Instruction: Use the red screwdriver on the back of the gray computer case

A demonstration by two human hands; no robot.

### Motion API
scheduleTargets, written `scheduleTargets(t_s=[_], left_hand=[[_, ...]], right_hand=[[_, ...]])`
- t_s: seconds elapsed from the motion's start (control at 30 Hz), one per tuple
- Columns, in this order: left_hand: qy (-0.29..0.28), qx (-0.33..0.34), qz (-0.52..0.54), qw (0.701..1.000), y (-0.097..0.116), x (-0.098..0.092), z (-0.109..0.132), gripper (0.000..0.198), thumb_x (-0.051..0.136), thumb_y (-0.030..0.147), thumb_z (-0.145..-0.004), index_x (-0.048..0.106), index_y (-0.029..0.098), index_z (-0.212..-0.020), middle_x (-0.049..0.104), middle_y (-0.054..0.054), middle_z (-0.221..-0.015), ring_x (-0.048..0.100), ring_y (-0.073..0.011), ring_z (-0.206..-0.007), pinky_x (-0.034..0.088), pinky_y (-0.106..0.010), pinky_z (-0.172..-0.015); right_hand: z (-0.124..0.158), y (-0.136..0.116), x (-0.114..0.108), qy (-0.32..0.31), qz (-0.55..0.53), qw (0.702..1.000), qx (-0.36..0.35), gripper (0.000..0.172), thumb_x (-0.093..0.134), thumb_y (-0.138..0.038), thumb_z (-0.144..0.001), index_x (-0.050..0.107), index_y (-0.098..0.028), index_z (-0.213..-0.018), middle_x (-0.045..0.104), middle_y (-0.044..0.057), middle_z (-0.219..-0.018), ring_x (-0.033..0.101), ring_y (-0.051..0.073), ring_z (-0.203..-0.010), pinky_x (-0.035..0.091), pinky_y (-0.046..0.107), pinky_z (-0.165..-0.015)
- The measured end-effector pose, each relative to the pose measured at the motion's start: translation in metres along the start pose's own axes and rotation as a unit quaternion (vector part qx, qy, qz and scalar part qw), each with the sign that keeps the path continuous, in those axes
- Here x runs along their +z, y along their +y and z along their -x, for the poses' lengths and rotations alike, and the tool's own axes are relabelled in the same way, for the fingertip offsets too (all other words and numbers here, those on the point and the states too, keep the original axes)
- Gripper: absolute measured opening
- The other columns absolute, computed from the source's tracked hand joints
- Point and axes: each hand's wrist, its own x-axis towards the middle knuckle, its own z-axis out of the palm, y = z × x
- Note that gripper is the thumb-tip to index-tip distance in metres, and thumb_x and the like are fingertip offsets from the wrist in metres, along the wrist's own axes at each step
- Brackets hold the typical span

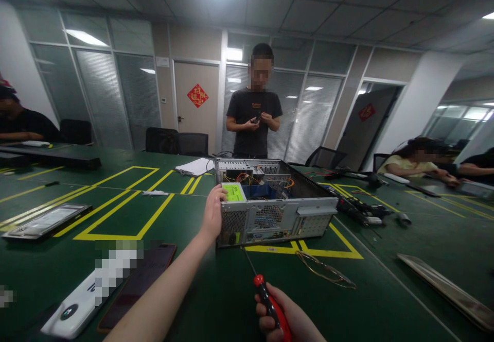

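Open computer case (276,205) is sitting straight ahead of the wearer on the green worktop (231,290), its vented panel (270,218) facing back and running crosswise; foreshortening is hiding which axis is longer. Left hand (213,210) is the nearer, resting curled over the near left corner at the green-labelled unit (233,192), firmness of hold unclear. Right hand (291,311) is gripping a screwdriver (267,296) below the panel, shaft pointing up-left toward the case's bottom edge, tip contact uncertain.
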Motion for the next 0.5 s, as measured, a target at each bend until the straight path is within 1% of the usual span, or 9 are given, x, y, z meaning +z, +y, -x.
scheduleTargets(t_s=[0.27,0.5], left_hand=[[0.0,-0.002,-0.005,1.0,-0.0002,-0.0001,-0.0001,0.049,0.021,0.05,-0.099,0.055,0.021,-0.081,0.064,-0.008,-0.104,0.052,-0.023,-0.125,0.039,-0.045,-0.11],[-0.002,-0.005,0.001,1.0,0.0009,-0.0005,-0.0009,0.05,0.021,0.052,-0.099,0.055,0.021,-0.08,0.064,-0.009,-0.104,0.052,-0.0234,-0.125,0.039,-0.045,-0.11]], right_hand=[[-0.0002,-0.0001,-0.0007,0.003,-0.007,1.0,-0.006,0.044,0.04,-0.042,-0.099,0.059,-0.014,-0.072,0.052,-0.002,-0.057,0.043,0.002,-0.041,0.027,0.006,-0.033],[-0.0042,0.0006,-0.0041,0.002,0.017,1.0,-0.007,0.039,0.044,-0.042,-0.098,0.059,-0.014,-0.074,0.054,0.0,-0.059,0.046,0.003,-0.041,0.027,0.008,-0.034]])
